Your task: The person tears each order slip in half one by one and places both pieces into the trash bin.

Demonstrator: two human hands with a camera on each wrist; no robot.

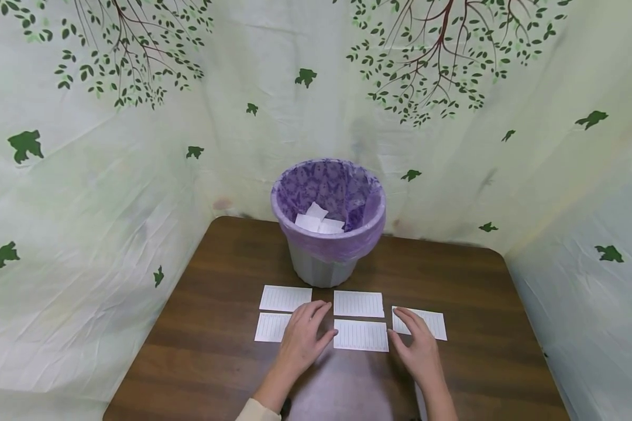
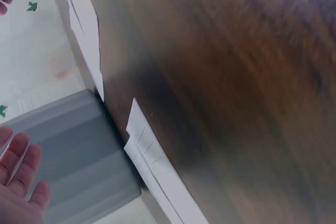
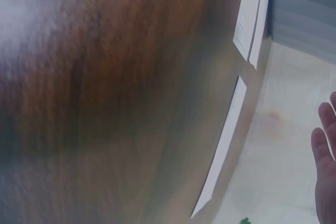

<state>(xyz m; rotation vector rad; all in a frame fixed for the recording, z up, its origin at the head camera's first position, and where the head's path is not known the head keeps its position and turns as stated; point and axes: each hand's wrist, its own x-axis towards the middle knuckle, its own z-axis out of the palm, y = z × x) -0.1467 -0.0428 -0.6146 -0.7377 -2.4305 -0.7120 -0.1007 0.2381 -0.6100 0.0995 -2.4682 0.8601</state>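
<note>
Several white lined cards lie flat on the brown table in the head view. My left hand (image 1: 302,338), fingers loosely spread and holding nothing, hovers over the inner ends of the left pair, partly covering the near-left card (image 1: 270,327). Above that lies the far-left card (image 1: 285,298). Between my hands are two middle cards, one far (image 1: 358,304) and one near (image 1: 360,335). My right hand (image 1: 417,346) also holds nothing; its fingertips overlap the left end of the right card (image 1: 426,323). In both wrist views the fingers (image 2: 25,163) appear extended and apart from the cards.
Behind the cards stands a grey bin (image 1: 323,266) lined with a purple patterned bag (image 1: 329,242); white paper pieces (image 1: 311,222) lie inside. The wooden table (image 1: 200,339) meets a hanging white cloth (image 1: 242,117) printed with leaves and branches at the back and sides.
</note>
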